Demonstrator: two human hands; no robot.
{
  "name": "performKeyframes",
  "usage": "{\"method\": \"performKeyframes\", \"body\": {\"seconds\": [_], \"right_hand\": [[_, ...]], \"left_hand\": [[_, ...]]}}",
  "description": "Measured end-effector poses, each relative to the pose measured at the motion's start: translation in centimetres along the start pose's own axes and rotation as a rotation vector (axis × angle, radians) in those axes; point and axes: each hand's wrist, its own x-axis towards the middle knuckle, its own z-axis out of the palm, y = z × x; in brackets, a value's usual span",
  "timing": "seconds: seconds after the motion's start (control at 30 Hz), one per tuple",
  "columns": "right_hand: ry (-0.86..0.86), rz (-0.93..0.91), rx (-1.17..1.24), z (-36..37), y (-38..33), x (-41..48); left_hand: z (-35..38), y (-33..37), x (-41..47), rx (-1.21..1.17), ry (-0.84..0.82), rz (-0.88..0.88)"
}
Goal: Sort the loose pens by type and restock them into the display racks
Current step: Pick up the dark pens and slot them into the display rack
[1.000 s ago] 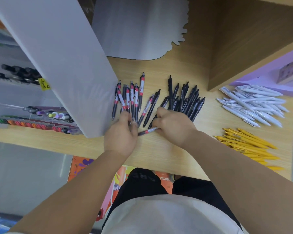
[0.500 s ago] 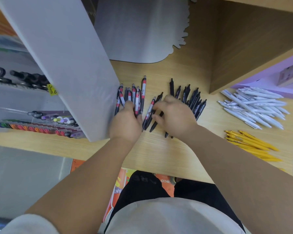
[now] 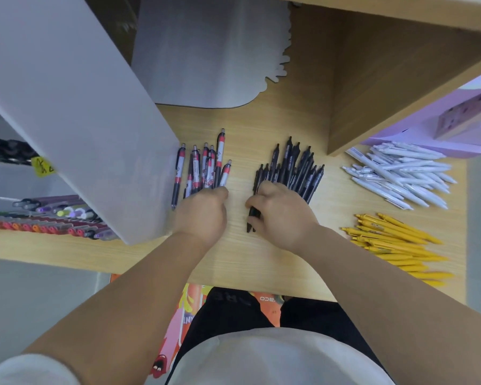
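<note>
Black pens [image 3: 292, 168] and red-and-white pens [image 3: 203, 168] now lie as two separate bunches on the table [image 3: 261, 262], with a bare strip of wood between them. A second ago the two kinds ran together in one fan, with black barrels mixed in beside the red-and-white ones and one red-and-white pen lying crosswise between the hands. That stray has gone from the gap, and half a second ago the hands were nearly touching over the middle; now they are apart. The left hand [image 3: 203, 212] lies with bent fingers over the near ends of the red-and-white bunch, though I cannot tell whether it grips or only presses. The right hand [image 3: 281, 215] is curled round a few black pens whose ends stick out under the thumb. The white pens [image 3: 400, 176] and yellow pens [image 3: 395, 240] lie in their heaps to the right as before. Sorting by type looks almost finished; restocking the marker rack [image 3: 39, 220] beyond the white panel [image 3: 75, 107] is not yet begun.
</note>
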Motion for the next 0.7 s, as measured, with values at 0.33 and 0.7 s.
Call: {"method": "performKeyframes", "body": {"seconds": [0.33, 0.7], "right_hand": [[0.299, 0.856, 0.525, -2.4, 5.1, -1.1], [0.105, 0.679, 0.46, -1.2, 3.8, -1.2]], "left_hand": [[-0.6, 5.9, 2.3, -0.211, -0.036, -0.05], [1.2, 8.5, 3.7, -0.442, -0.047, -0.242]]}}
